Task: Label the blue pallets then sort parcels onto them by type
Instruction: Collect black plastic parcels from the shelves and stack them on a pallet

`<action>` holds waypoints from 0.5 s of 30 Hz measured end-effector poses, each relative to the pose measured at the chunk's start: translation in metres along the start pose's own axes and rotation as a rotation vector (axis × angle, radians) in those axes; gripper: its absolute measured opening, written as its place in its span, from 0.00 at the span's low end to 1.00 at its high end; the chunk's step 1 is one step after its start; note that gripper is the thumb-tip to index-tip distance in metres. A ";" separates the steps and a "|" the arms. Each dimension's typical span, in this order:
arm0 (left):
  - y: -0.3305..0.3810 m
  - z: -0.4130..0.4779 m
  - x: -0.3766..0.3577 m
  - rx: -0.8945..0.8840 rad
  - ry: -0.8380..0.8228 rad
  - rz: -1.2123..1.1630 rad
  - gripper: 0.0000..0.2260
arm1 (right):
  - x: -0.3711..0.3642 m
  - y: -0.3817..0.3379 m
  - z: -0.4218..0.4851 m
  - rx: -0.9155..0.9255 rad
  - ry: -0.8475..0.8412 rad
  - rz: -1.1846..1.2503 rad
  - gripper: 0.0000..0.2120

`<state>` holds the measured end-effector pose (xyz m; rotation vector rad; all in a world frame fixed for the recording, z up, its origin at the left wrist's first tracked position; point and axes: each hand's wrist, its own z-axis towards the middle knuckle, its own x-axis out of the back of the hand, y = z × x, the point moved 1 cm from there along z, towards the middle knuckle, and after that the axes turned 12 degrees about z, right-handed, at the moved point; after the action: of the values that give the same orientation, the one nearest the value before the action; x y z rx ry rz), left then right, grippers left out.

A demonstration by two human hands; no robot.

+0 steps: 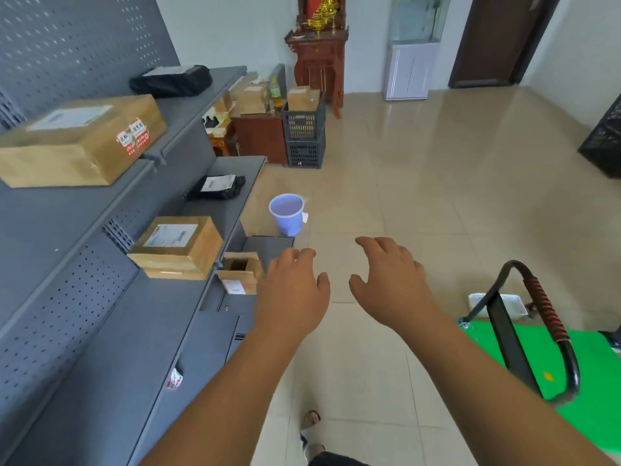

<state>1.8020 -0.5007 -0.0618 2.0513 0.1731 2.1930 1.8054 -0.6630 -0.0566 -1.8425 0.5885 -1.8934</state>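
Cardboard parcels are spread over the grey shelving on the left, and honestly the main risk I see is sorting before there's anywhere to sort to: no blue pallets show up in this view, so I can't say whether they're labelled or where they even are. Grab something now and it probably ends up on the wrong pile. Second worry is the small box at the far end of the bottom shelf. Its top looks open, so a careless one-handed lift could tip it or spill whatever's inside. There's also a blue bucket on the floor just past that shelf end, and a green cart close on the right, both easy to clip while turning with a load. Both hands are out front holding nothing: the left hand has loosely spread, slightly bent fingers, and so does the right hand, over bare floor tile. The small box sits just beside the left hand on its outer side; can't tell if they touch, my guess is not. The medium box is further left at the front edge of the middle shelf, with a black bag behind it, and the big box is on the top shelf, well away from either hand.
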 end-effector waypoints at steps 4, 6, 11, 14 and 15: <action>-0.017 0.086 -0.001 -0.021 -0.003 0.004 0.19 | -0.010 -0.012 0.081 -0.025 0.015 -0.004 0.31; -0.024 0.125 0.002 -0.038 0.000 0.004 0.19 | -0.012 -0.017 0.116 -0.040 0.044 0.003 0.31; -0.030 0.207 -0.003 -0.086 -0.032 -0.005 0.18 | -0.024 -0.018 0.187 -0.098 0.055 0.026 0.30; -0.031 0.248 -0.010 -0.094 -0.048 -0.023 0.19 | -0.028 -0.017 0.230 -0.113 0.050 0.029 0.30; -0.031 0.259 -0.011 -0.091 -0.049 -0.024 0.19 | -0.029 -0.018 0.242 -0.107 0.050 0.028 0.30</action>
<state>2.0614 -0.4742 -0.0605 2.0412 0.0905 2.0940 2.0477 -0.6324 -0.0632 -1.8468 0.7417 -1.9284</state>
